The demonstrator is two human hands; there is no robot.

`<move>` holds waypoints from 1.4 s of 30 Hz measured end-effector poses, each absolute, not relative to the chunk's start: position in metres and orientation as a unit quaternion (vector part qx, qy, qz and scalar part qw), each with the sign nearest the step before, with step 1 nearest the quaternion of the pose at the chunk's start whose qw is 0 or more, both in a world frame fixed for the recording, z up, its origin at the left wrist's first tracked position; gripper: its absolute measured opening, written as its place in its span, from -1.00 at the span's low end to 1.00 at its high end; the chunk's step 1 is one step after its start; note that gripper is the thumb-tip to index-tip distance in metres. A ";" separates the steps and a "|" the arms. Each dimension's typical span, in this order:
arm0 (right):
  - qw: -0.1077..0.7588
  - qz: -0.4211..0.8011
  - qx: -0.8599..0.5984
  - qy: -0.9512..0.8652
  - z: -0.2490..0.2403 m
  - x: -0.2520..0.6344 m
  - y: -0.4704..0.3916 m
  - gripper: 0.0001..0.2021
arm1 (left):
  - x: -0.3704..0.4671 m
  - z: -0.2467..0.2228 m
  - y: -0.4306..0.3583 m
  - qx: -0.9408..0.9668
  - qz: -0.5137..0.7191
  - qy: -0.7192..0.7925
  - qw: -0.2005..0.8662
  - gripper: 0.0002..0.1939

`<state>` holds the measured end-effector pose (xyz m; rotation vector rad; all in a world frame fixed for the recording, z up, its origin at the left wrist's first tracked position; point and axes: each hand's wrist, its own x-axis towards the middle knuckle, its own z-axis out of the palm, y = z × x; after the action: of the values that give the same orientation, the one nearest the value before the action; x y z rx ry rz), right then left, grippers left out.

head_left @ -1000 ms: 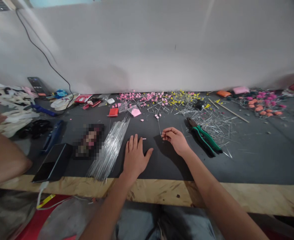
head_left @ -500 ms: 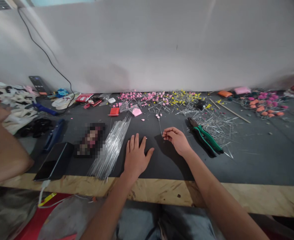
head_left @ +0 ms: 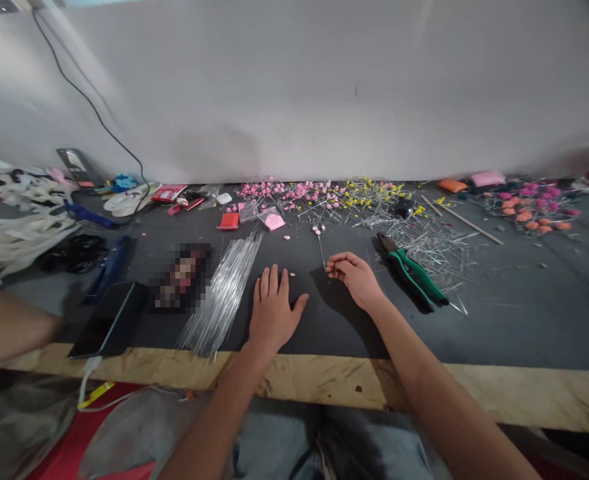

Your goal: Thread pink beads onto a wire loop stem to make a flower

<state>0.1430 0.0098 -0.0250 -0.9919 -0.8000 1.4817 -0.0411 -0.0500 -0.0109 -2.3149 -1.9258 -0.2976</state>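
Note:
My left hand (head_left: 273,313) lies flat on the dark table with its fingers spread, just right of a bundle of thin metal wires (head_left: 227,290). A small pink bit (head_left: 293,274) rests by its index fingertip. With pinched fingertips, my right hand (head_left: 354,279) holds the lower end of a wire (head_left: 321,250) that has small pink pieces (head_left: 319,229) at its far end. Another pink bit (head_left: 287,237) lies left of that wire. Right of my right hand are green-handled pliers (head_left: 414,273), beside a scattered pile of wires (head_left: 437,250).
Pink-tipped wires (head_left: 294,193) and yellow-tipped wires (head_left: 374,193) line the wall. A pink packet (head_left: 275,221) and a red packet (head_left: 229,221) lie in front. At the left are a phone (head_left: 109,320) and another person's arm (head_left: 11,327); a wooden stick (head_left: 474,224) is at the right.
The small pink bit at my left fingertip now shows more clearly, as the index finger has shifted slightly left. The other person's arm has moved left and down. My right hand keeps its pinch.

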 end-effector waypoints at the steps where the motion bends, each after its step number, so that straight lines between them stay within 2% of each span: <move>1: 0.559 0.628 -0.421 -0.339 -0.025 0.143 0.010 -0.94 | -0.041 -0.011 -0.050 -0.765 -0.100 -0.634 0.058 -0.36; 7: 0.558 0.623 -0.429 -0.342 -0.024 0.143 0.008 -0.94 | -0.039 -0.010 -0.050 -0.780 -0.119 -0.614 0.036 -0.45; 11: 0.556 0.622 -0.431 -0.343 -0.023 0.143 0.008 -0.94 | -0.044 -0.011 -0.045 -0.782 -0.176 -0.597 -0.034 -0.44; 15: 0.554 0.620 -0.437 -0.342 -0.023 0.144 0.009 -0.94 | -0.054 -0.012 -0.032 -0.738 -0.310 -0.572 -0.179 -0.55; 19: 0.551 0.617 -0.441 -0.347 -0.023 0.142 0.010 -0.94 | -0.050 -0.007 -0.017 -0.616 -0.439 -0.558 -0.342 -0.66; 22: 0.563 0.594 -0.445 -0.363 -0.023 0.139 0.008 -0.93 | -0.036 -0.002 -0.007 -0.525 -0.490 -0.504 -0.480 -0.66; 26: 0.563 0.549 -0.449 -0.423 -0.020 0.135 0.004 -0.93 | -0.015 0.005 0.007 -0.477 -0.507 -0.430 -0.575 -0.70; 33: 0.549 0.565 -0.442 -0.428 -0.014 0.137 0.003 -0.85 | -0.003 0.001 0.015 -0.479 -0.493 -0.408 -0.601 -0.72; 42: 0.536 0.589 -0.425 -0.430 -0.014 0.138 0.004 -0.81 | -0.002 -0.003 0.015 -0.550 -0.490 -0.409 -0.538 -0.78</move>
<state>0.1378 0.0038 -0.0135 -1.0120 -1.0232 1.4026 -0.0016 0.0147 -0.0025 -2.7926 -2.0751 -2.4902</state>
